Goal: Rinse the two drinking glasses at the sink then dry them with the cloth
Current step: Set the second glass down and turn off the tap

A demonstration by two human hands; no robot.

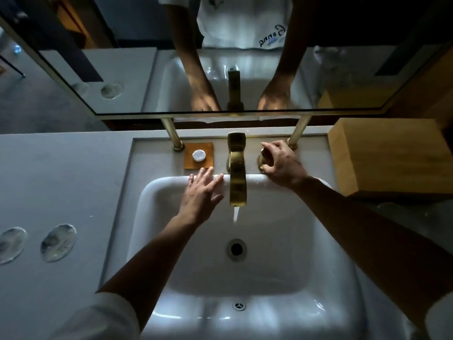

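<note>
Water running from brass faucet (237, 173). Right hand (282, 163) curled round tap handle (263, 157); left hand (202, 190) flat, fingers straight, on sink (171, 266) rim. Two drinking glasses (58, 242) untouched on tabletop (61, 180), lower left. Rinsing, drying not begun; cloth unseen.

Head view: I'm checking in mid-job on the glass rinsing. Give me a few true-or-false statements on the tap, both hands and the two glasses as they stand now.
1. Water runs from the brass spout. True.
2. The right hand grips the tap handle right of the spout. True.
3. The left hand holds a glass under the stream. False: it lies open, fingers straight, on the back rim of the sink, holding nothing.
4. Both drinking glasses sit in the basin. False: they stand on the counter left of the sink.
5. A small white round piece lies on the amber tray left of the spout. True.
</note>
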